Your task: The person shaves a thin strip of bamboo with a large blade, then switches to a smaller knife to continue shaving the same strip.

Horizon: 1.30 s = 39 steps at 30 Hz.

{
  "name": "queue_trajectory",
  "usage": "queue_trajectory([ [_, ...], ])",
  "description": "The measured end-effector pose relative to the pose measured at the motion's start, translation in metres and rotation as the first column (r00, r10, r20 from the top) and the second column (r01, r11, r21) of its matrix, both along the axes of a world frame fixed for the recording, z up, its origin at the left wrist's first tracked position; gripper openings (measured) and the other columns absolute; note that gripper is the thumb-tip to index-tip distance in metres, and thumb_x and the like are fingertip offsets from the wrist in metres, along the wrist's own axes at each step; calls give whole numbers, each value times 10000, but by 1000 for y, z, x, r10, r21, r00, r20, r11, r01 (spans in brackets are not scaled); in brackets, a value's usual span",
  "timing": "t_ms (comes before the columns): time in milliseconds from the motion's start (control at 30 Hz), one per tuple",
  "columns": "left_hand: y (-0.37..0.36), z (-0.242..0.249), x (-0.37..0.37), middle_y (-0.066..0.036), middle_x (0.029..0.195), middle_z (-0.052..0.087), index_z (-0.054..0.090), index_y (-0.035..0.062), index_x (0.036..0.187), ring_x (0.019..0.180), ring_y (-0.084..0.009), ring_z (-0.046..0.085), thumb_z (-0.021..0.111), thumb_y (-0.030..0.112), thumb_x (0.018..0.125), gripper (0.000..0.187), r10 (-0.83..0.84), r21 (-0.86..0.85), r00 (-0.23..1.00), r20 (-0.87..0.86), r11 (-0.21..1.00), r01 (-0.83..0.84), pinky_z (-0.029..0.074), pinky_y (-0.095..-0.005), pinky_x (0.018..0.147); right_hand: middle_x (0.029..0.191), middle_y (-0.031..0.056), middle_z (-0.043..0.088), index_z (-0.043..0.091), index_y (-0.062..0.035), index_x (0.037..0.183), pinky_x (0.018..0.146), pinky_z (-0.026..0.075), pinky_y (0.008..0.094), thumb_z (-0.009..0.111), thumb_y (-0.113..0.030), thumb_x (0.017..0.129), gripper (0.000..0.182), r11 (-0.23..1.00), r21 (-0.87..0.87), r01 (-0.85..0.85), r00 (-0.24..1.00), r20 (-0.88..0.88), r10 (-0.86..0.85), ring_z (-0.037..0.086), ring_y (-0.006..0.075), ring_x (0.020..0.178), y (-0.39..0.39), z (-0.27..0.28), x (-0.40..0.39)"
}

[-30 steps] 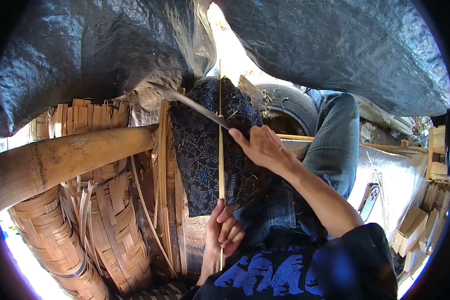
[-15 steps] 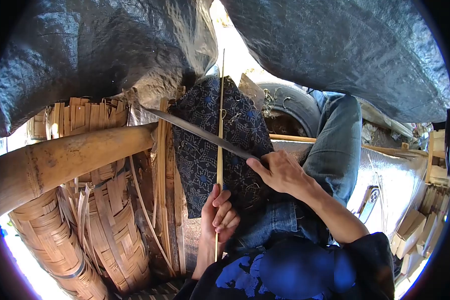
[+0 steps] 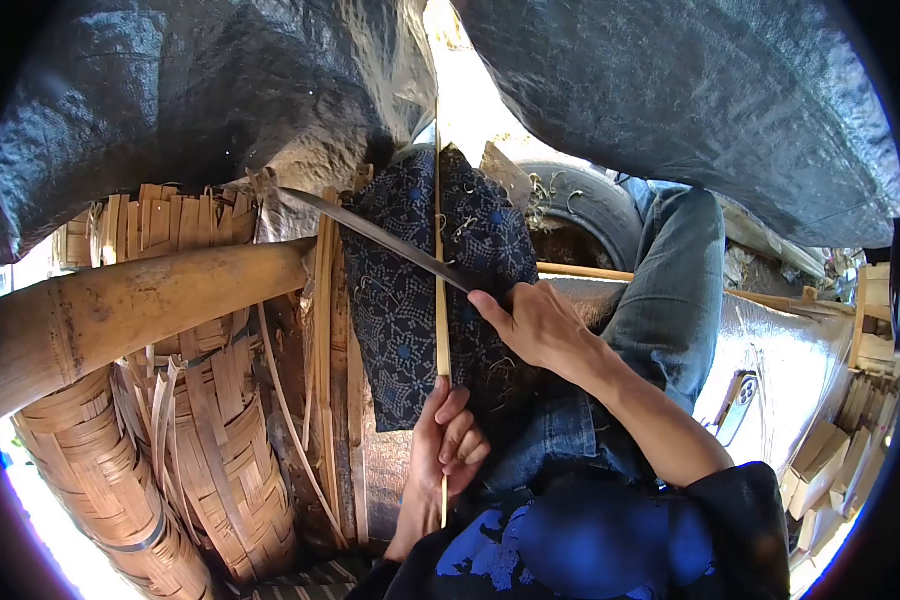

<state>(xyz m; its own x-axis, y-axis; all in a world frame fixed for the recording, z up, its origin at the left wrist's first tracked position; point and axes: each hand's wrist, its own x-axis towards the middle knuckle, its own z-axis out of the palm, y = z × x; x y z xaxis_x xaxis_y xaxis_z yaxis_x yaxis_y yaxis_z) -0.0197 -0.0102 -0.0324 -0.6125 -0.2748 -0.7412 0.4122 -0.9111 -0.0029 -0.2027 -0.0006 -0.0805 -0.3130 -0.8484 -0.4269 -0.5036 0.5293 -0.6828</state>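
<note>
A thin bamboo strip (image 3: pixel 443 330) runs lengthwise over a dark patterned cloth (image 3: pixel 390 300) spread on my leg. My left hand (image 3: pixel 448 438) is closed around its lower part, and the tail end sticks out below the fist. My right hand (image 3: pixel 545 325) grips a long knife (image 3: pixel 385 238) with the thumb along its near end; the handle is hidden in the palm. The blade slants up to the left and crosses the strip, seemingly against it. Fine curled shavings lie on the cloth.
A thick bamboo pole (image 3: pixel 170 305) juts in from the left above woven bamboo baskets (image 3: pixel 90 470). Dark tarpaulin (image 3: pixel 670 90) hangs overhead. A tyre (image 3: pixel 600 205) stands beyond my knee. At the right are a phone (image 3: pixel 740 400) and stacked wooden pieces (image 3: pixel 820 450).
My right hand and the knife have shifted slightly left and up. My left hand has moved a little down and right, and the strip's upper end now reaches higher.
</note>
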Motion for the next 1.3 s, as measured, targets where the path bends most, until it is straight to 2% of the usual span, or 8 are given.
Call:
queue_trajectory([
  [300,16,12,10,44,330,270,393,168,635,227,-67,180,237,367,1005,448,8,62,998,-69,998,-4,106,-209,283,527,283,517,524,77,538,487,440,471,478,-542,882,710,978,-176,109,992,-47,-119,557,441,515,-22,-30,-8],
  [533,5,-8,16,37,351,318,418,144,675,240,-73,249,223,354,1005,436,116,82,954,-275,992,-97,144,-211,303,573,294,530,563,84,595,576,449,471,412,-566,896,733,995,-19,95,995,12,-95,596,407,606,-9,-14,-14],
  [700,-7,-15,4,29,348,323,395,162,653,240,-87,252,250,372,1004,435,111,114,962,-250,990,-85,168,-199,308,509,262,521,570,54,567,501,460,452,442,-570,885,712,999,29,-24,991,131,20,586,378,509,17,-4,-14],
  [767,-11,-17,4,29,347,319,392,162,650,239,-89,244,249,377,1004,438,127,133,950,-285,987,-91,164,-200,304,497,240,520,558,38,540,488,449,456,472,-549,881,685,993,-104,-55,998,30,59,570,383,492,26,-4,-11],
  [1033,-6,-11,1,47,344,272,382,183,633,240,-72,179,303,393,994,425,-7,48,995,-103,999,12,132,-201,297,466,213,496,518,17,535,430,411,464,529,-502,873,619,953,-289,-95,979,-200,36,534,394,452,35,-16,4],
  [1100,-4,-8,-1,45,343,269,374,190,618,243,-70,168,317,394,991,429,-1,56,999,-36,998,3,122,-206,299,581,242,529,568,43,668,561,427,487,503,-469,897,564,997,-60,-42,996,-76,37,550,421,595,30,-7,4],
  [1233,6,0,6,43,335,279,400,169,644,228,-60,194,241,367,1005,441,3,45,995,-99,999,1,107,-203,283,579,250,533,543,50,626,568,425,487,509,-483,890,596,994,-95,63,997,-39,-67,549,433,600,13,-21,1],
  [1300,10,2,6,45,336,280,395,171,641,230,-61,195,242,369,1005,441,52,59,992,-112,997,-45,113,-202,283,466,244,486,497,28,512,442,421,456,489,-508,895,659,992,-104,74,997,34,-70,542,403,465,8,-18,-4],
])
